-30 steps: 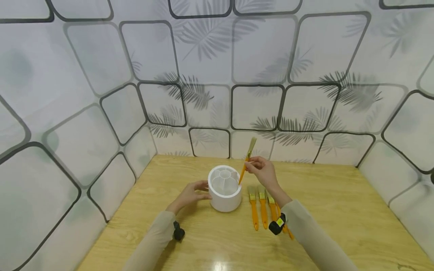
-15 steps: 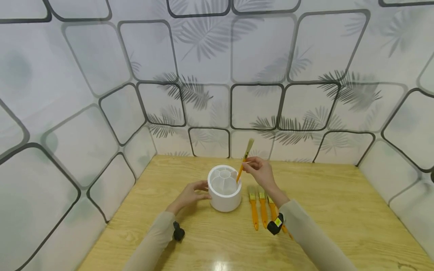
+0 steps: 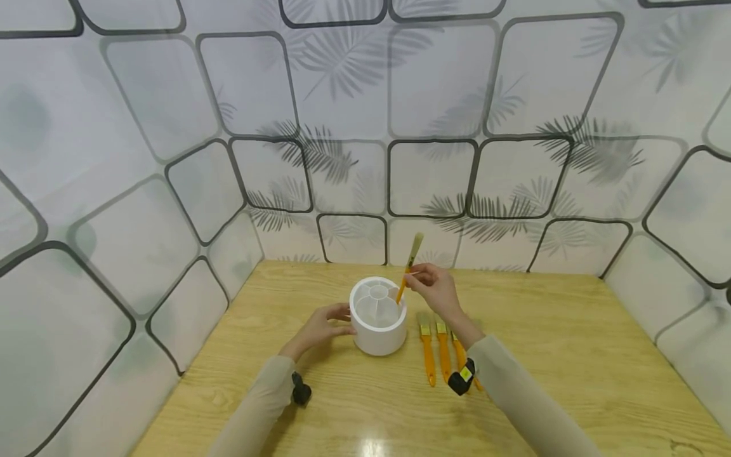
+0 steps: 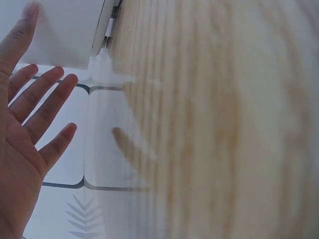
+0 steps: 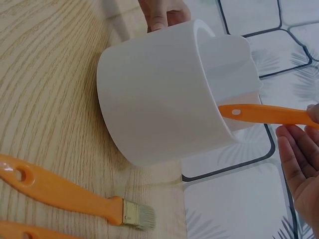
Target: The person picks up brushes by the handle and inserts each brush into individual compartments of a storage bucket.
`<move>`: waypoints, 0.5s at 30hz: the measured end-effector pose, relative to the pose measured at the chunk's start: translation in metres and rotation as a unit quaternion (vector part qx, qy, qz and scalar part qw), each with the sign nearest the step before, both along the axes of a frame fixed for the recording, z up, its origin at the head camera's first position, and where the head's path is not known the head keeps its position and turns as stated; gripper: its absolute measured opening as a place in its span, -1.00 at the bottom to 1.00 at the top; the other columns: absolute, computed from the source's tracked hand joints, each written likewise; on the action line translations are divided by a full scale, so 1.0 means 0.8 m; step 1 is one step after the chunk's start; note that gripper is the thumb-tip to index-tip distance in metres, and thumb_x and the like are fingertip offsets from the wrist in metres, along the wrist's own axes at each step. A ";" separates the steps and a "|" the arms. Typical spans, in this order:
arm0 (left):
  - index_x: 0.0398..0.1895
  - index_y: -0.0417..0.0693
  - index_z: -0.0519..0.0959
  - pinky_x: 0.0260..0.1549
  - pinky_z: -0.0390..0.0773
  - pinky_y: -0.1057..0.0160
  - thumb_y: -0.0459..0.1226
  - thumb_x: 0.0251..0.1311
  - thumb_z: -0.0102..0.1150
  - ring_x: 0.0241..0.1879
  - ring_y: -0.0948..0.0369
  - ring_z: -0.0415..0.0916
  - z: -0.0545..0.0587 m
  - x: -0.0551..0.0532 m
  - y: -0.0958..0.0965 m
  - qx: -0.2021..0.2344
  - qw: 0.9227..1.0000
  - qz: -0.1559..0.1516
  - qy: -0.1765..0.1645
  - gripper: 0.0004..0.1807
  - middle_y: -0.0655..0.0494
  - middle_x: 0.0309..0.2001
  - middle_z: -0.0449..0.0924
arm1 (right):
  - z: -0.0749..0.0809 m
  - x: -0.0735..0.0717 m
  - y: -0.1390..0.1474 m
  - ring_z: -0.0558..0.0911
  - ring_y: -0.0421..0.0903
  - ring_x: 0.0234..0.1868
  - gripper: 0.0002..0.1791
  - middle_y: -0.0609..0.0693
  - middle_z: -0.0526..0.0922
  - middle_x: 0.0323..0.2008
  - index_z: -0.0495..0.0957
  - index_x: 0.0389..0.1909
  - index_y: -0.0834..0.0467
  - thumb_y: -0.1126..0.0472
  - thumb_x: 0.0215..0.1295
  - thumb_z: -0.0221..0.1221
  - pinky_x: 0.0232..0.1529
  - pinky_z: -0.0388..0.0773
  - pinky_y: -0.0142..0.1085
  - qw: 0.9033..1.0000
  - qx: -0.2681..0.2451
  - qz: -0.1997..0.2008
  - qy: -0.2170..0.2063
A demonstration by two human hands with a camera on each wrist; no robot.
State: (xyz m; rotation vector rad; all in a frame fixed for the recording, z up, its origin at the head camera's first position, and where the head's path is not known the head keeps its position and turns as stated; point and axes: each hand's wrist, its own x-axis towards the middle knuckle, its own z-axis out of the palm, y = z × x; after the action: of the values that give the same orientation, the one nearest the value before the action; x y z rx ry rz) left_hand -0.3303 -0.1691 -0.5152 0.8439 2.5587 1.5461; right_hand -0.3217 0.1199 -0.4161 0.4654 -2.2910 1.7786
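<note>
A round white organizer (image 3: 379, 340) with divided compartments stands on the wooden table. My left hand (image 3: 321, 328) rests against its left side, thumb and fingertips at the wall, fingers fairly straight in the left wrist view. Above the right part of the rim, my right hand (image 3: 436, 292) pinches an orange-handled paintbrush (image 5: 264, 114), bristles up. The brush's handle end dips just inside the opening in the right wrist view. Several similar paintbrushes (image 3: 427, 349) lie side by side to the right of the organizer, partly hidden under my right forearm.
The light wooden table (image 3: 548, 343) meets a patterned wall covering (image 3: 354, 178) at the back and sides. A black wrist camera (image 3: 461, 378) sits on my right sleeve, low over the lying brushes.
My right hand has moved slightly left, bringing the paintbrush handle from the rim to over the compartments. The left hand and organizer have stayed in place.
</note>
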 end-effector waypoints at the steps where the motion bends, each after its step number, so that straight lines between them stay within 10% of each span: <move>1: 0.16 -0.09 0.46 0.05 0.48 -0.03 -0.14 -0.04 0.38 -0.03 0.04 0.56 0.000 0.000 0.000 0.001 1.000 0.000 0.006 -0.37 -0.05 0.02 0.58 | -0.003 -0.003 0.000 0.66 0.17 -0.25 -0.69 0.25 0.68 -0.28 0.56 -0.16 0.33 0.16 0.21 0.23 -0.23 0.65 -0.28 1.000 0.003 -0.003 -0.002; 10: 0.15 -0.06 0.47 0.02 0.50 -0.01 -0.11 -0.05 0.38 -0.05 0.08 0.57 -0.002 0.001 0.000 -0.002 1.000 0.002 0.015 -0.37 -0.02 0.01 0.59 | -0.011 -0.005 -0.003 0.68 -0.12 -0.36 -0.71 0.17 0.70 -0.33 0.58 -0.19 0.25 0.13 0.18 0.26 -0.27 0.65 -0.30 1.000 0.024 -0.015 0.006; 15: 0.15 -0.20 0.44 0.03 0.47 -0.10 -0.23 -0.01 0.36 -0.04 -0.01 0.56 0.011 0.009 0.003 -0.007 1.000 -0.001 0.010 -0.39 -0.13 0.03 0.56 | -0.009 -0.003 -0.007 0.67 0.09 -0.29 -0.71 0.19 0.70 -0.31 0.57 -0.18 0.28 0.16 0.18 0.26 -0.28 0.64 -0.35 1.000 0.021 -0.013 0.000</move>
State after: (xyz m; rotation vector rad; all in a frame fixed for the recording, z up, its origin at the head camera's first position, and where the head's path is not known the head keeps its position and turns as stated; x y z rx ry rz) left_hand -0.3227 -0.1668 -0.5062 0.8649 2.5788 1.5251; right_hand -0.3238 0.1142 -0.4237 0.4398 -2.3269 1.7216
